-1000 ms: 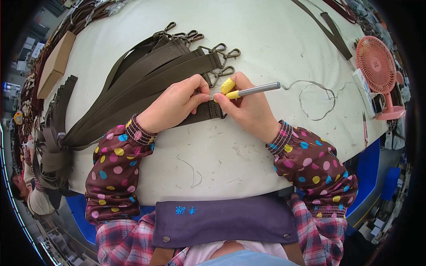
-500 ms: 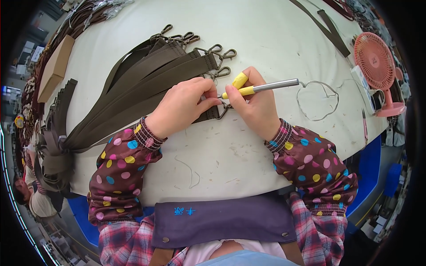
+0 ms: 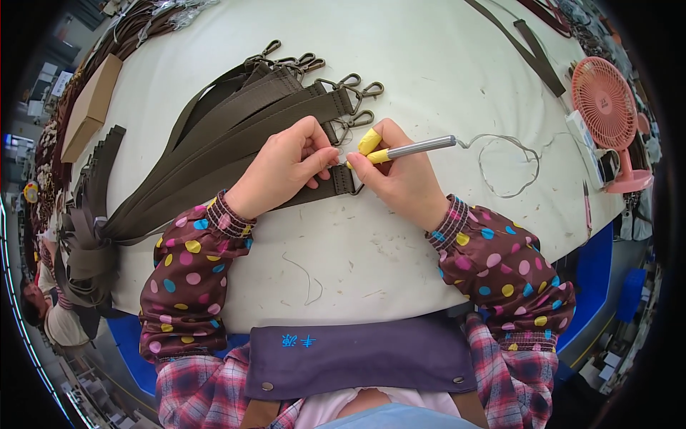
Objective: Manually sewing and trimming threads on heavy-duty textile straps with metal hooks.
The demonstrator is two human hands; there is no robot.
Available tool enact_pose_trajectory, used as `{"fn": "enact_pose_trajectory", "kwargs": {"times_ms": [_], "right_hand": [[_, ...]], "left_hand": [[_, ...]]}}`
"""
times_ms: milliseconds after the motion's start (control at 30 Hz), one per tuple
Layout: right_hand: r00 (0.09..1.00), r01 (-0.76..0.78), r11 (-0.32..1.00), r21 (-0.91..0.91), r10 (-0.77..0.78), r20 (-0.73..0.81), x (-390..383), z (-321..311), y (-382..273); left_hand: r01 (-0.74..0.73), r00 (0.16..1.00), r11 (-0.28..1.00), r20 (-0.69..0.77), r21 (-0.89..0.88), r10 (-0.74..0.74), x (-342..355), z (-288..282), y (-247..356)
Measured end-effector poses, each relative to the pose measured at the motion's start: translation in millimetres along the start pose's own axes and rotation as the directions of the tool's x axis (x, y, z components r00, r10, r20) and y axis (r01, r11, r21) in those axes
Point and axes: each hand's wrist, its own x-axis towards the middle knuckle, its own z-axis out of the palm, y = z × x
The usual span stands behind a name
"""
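Observation:
Brown webbing straps (image 3: 236, 132) lie fanned across the table, with dark metal swivel clasps (image 3: 363, 116) at their far right ends. Over the nearest strap ends, my left hand (image 3: 282, 164) has thumb and index finger pinched together; whatever is between them is too small to make out. My right hand (image 3: 407, 175) grips a corded pen-shaped tool (image 3: 423, 146) like a pencil, its barrel silver and its grip yellow. The tool's tip points left, close to my left fingertips. Yellow wrapping covers one right finger. A thin cord (image 3: 536, 166) trails from the tool's rear end.
A pink fan (image 3: 604, 96) stands at the right table edge beside a white box. Small pointed tweezers (image 3: 587, 204) lie nearer. A cardboard box (image 3: 91, 107) and a tied strap bundle (image 3: 89, 243) are at left. Loose thread (image 3: 307, 279) lies in front of me.
My left hand has drawn slightly left and up from the strap end, exposing more of it. My right hand and the pen-shaped tool have shifted left and slightly down.

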Motion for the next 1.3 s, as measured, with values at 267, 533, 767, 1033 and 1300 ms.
{"fn": "enact_pose_trajectory", "kwargs": {"times_ms": [267, 533, 767, 1033, 1300], "right_hand": [[1.000, 0.014, 0.999, -0.033, -0.014, -0.012, -0.2, 0.3, 0.0], [1.000, 0.013, 0.998, -0.069, -0.014, -0.012, 0.6, 0.5, -1.5], [0.999, 0.041, 0.997, -0.063, -0.042, -0.022, 1.0, 1.0, -0.5], [0.984, 0.089, 0.995, 0.040, -0.082, -0.161, 0.2, -4.3, -0.3], [0.982, 0.112, 0.994, 0.000, -0.111, -0.155, 2.4, -8.0, -1.3]], "left_hand": [[-0.005, 1.000, 1.000, 0.004, -0.001, 0.005, 0.3, 0.1, 0.7], [-0.002, 1.000, 1.000, 0.012, 0.000, 0.002, 0.7, 0.0, 1.1], [-0.001, 1.000, 1.000, -0.003, -0.012, 0.001, -3.6, -1.4, 2.5], [-0.225, 0.973, 0.807, 0.164, 0.546, 0.160, -53.0, -1.0, 6.0], [-0.225, 0.872, 0.487, -0.049, 0.844, 0.487, -29.5, -16.8, -6.8]]}}
